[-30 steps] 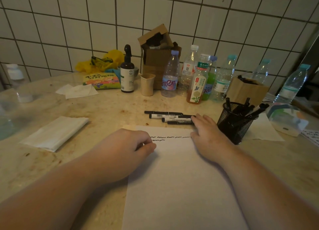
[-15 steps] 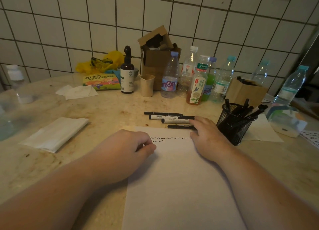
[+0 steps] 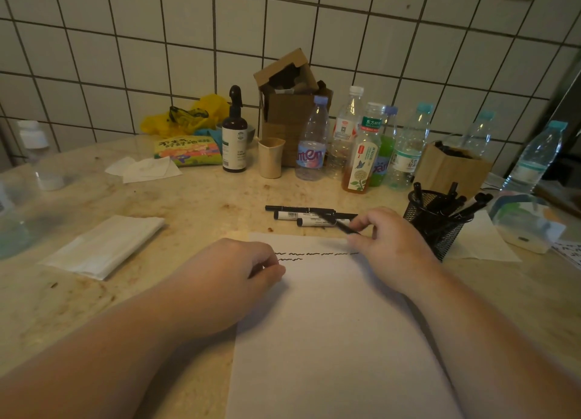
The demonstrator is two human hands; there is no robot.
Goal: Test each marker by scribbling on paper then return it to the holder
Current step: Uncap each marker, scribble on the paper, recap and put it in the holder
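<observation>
A white sheet of paper (image 3: pixel 330 324) lies in front of me with two lines of black scribbles (image 3: pixel 311 254) near its top edge. My left hand (image 3: pixel 232 277) rests as a loose fist on the paper's left edge, holding nothing visible. My right hand (image 3: pixel 388 239) pinches a black marker (image 3: pixel 334 222) and lifts it at a slant above the paper's top. Three more markers (image 3: pixel 301 214) lie side by side on the table just beyond the paper. A black mesh holder (image 3: pixel 435 220) with several markers stands right of my right hand.
Several plastic bottles (image 3: pixel 364 148), a dark spray bottle (image 3: pixel 234 135), a beige cup (image 3: pixel 270 157) and cardboard boxes (image 3: pixel 290 104) line the tiled wall. A folded white tissue (image 3: pixel 103 245) lies at left. A napkin (image 3: pixel 478 239) and a plastic packet (image 3: pixel 528 223) lie right of the holder.
My right hand, which lay over the markers' ends, has closed on one marker and raised it off the table at a slant. My left hand has stayed put.
</observation>
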